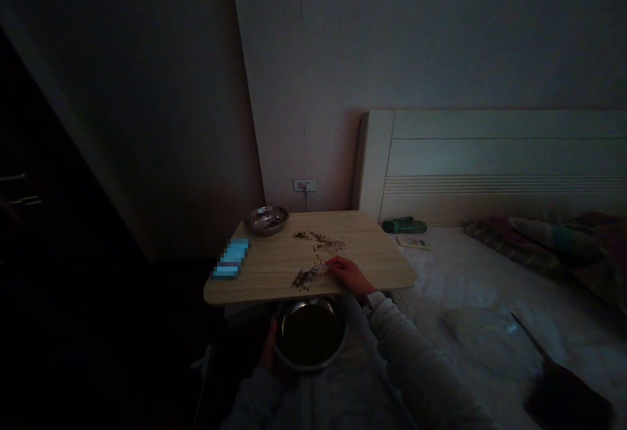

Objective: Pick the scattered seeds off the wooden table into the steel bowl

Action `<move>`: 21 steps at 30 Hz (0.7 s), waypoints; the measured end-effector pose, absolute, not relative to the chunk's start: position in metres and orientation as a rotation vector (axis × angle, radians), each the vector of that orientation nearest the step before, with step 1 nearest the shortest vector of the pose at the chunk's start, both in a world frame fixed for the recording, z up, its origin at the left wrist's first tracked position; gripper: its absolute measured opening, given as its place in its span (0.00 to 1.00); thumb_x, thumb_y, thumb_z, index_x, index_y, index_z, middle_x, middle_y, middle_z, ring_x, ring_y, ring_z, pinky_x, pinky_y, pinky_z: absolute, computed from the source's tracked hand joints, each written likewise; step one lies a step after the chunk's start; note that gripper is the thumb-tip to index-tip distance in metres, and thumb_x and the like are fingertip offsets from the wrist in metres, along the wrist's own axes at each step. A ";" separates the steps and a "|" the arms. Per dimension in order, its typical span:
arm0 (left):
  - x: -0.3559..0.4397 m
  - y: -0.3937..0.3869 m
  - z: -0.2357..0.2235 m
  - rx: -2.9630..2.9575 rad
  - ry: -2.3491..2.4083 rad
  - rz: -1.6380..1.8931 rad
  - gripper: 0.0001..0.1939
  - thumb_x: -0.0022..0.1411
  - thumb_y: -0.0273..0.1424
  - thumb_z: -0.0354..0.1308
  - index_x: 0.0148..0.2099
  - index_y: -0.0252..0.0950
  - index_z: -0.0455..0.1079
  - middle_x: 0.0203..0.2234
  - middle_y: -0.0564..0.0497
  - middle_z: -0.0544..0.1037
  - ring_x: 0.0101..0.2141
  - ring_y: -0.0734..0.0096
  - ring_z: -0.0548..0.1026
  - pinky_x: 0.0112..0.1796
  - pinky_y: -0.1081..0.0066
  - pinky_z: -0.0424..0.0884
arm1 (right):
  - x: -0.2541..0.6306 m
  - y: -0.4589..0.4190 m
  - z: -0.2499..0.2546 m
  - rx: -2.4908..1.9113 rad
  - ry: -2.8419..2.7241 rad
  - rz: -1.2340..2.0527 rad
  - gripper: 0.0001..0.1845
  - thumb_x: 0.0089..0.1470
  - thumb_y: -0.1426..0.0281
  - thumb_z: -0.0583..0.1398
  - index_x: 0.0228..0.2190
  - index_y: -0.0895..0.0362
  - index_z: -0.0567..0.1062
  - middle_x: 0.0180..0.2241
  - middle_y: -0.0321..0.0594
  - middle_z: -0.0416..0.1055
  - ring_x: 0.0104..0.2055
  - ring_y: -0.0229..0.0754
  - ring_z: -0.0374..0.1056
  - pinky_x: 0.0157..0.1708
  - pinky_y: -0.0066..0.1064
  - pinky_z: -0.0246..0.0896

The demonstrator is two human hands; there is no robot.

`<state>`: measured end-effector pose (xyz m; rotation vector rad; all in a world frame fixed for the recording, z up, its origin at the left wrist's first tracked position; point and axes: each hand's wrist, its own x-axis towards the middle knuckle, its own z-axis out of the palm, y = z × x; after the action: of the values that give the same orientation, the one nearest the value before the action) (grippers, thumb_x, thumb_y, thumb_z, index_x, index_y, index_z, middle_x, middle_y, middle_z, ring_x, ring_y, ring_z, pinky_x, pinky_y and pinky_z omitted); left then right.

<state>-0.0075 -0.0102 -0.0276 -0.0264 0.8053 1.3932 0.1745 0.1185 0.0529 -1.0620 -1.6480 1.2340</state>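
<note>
My left hand [269,345] grips the left side of a round metal bowl [343,345], held just below the small wooden table's [264,266] front edge. The bowl's inside is dark, and its contents are hard to make out. My right hand [349,274] is closed over the tabletop, pinching a thin translucent piece [321,270] whose exact kind I cannot tell. At its left end lies a heap of small dark grains [304,278], near the front edge. More loose grains [328,242] are scattered farther back on the wood.
Another metal bowl [268,219] stands at the table's back left corner, with a pixelated blue-lit rectangle [231,259] in front of it. On the bed [441,286] to the right lie a green bottle [405,225], a pale remote [413,242] and a dark handled object [563,391]. The room is dim.
</note>
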 end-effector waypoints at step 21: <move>-0.026 -0.045 -0.002 0.030 1.122 1.235 0.11 0.47 0.17 0.54 0.20 0.34 0.71 0.13 0.49 0.75 0.24 0.63 0.76 0.38 0.65 0.70 | 0.173 0.116 0.050 -1.068 -1.676 1.274 0.11 0.44 0.69 0.57 0.33 0.58 0.73 0.27 0.36 0.74 0.26 0.35 0.65 0.29 0.28 0.58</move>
<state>-0.0262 -0.0452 -0.0018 0.0297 1.1218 1.2347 0.1732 0.1162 0.0504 -1.0682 -1.6758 1.2739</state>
